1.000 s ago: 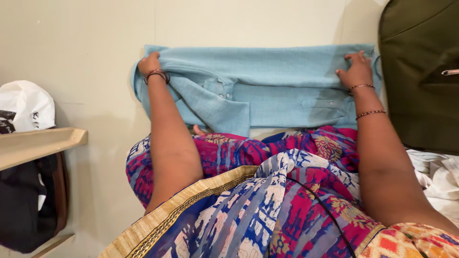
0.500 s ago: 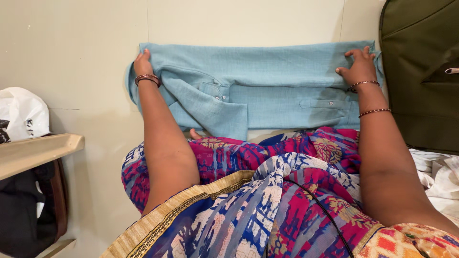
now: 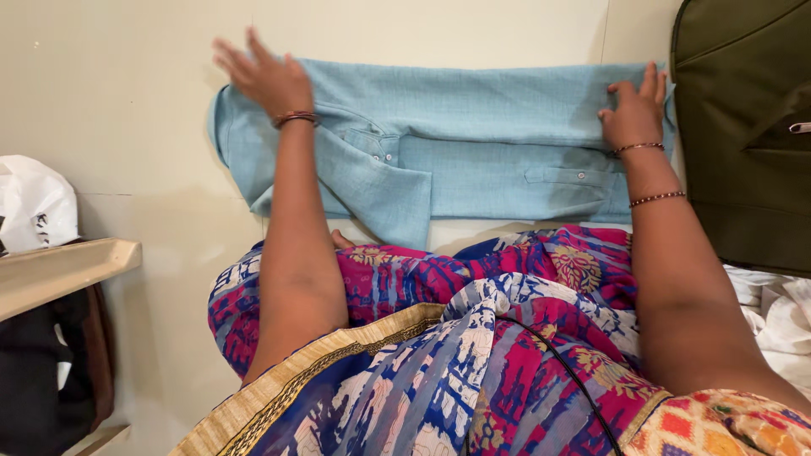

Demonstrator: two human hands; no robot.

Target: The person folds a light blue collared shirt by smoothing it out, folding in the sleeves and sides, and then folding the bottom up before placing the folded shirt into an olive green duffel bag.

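A dark olive green bag (image 3: 743,127) fills the frame at two to three o'clock, a metal zip pull (image 3: 798,127) on its side. Below it, at four o'clock, lies crumpled white cloth (image 3: 773,317). At nine o'clock a white plastic bag (image 3: 34,207) sits above a pale wooden shelf edge (image 3: 63,270), and under that, at eight o'clock, hangs a black bag (image 3: 42,363). The cream floor (image 3: 127,110) spreads from ten to twelve o'clock.

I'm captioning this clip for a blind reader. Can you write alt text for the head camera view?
A seated person's two hands work a light blue shirt lying folded lengthwise on a pale floor: the right hand presses its right end, the left hand is open and raised over its left end. A dark green bag sits at right.
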